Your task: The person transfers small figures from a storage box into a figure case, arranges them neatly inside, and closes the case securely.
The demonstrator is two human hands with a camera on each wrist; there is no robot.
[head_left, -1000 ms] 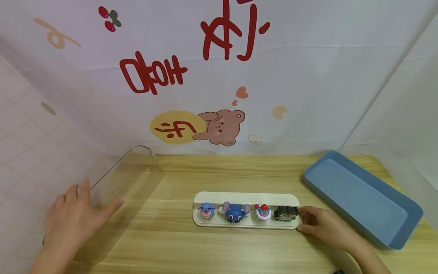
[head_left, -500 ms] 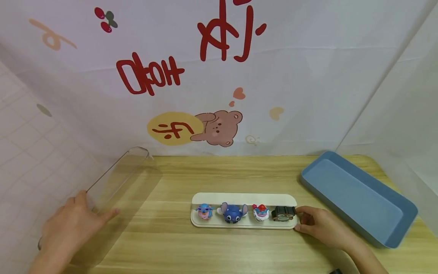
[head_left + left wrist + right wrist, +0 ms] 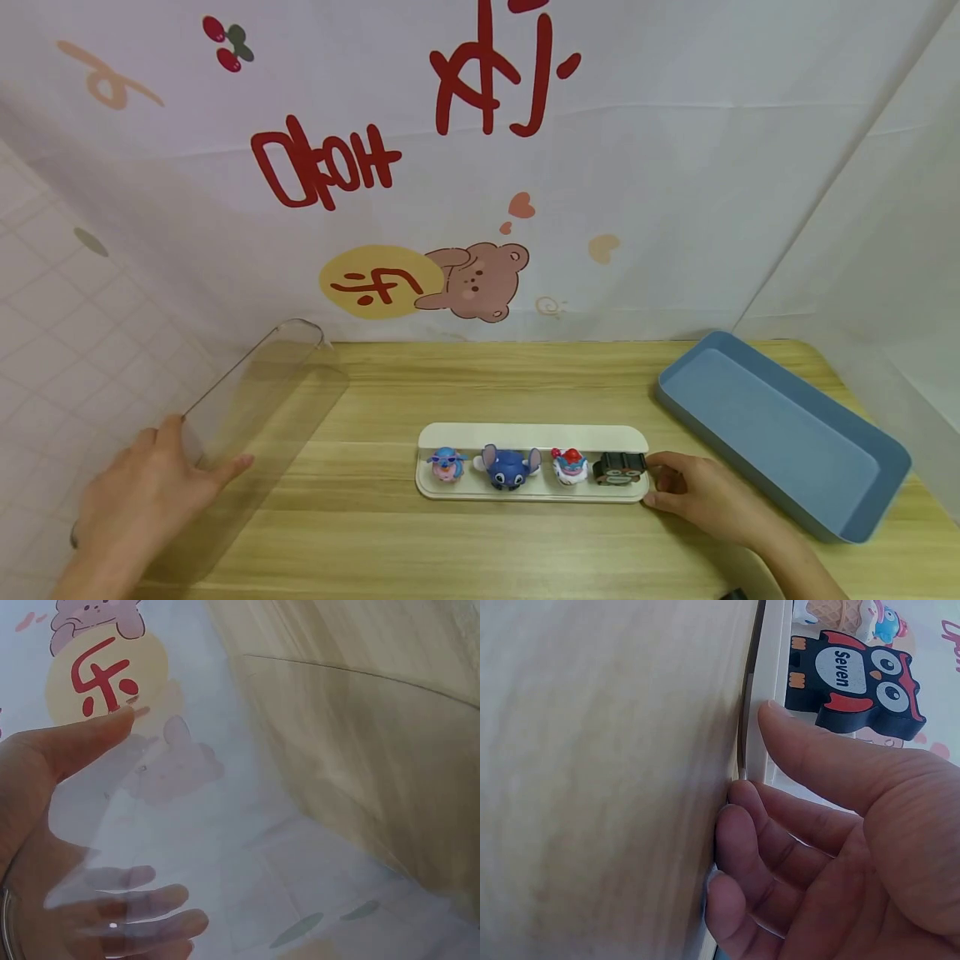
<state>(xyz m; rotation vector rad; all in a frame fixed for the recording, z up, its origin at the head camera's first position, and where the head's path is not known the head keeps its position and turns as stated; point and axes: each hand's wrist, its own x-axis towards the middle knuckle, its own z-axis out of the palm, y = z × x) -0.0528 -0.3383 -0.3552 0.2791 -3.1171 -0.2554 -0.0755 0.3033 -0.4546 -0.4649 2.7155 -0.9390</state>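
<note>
On the left my left hand (image 3: 146,492) holds a clear see-through cover (image 3: 262,408) by its edge. In the left wrist view the thumb (image 3: 82,746) lies on one side and the fingers show through the clear wall. My right hand (image 3: 693,492) pinches the right end of a long white stand (image 3: 532,436) on the table. Along the stand are a pink-and-blue figurine (image 3: 447,465), a blue big-eared figurine (image 3: 508,468), a white figurine with a red top (image 3: 570,467) and a black owl figure (image 3: 621,468). The owl, marked "Seven" (image 3: 841,669), is nearest my right thumb.
A blue rectangular tray (image 3: 772,425) lies at an angle on the right, beyond my right hand. Behind the wooden table (image 3: 450,542) hangs a white printed cloth (image 3: 660,167), with more white sheeting along both sides.
My left hand has shifted slightly down and left at the clear cover's edge. The whole head view has drifted slightly. My right hand keeps its hold on the stand's end.
</note>
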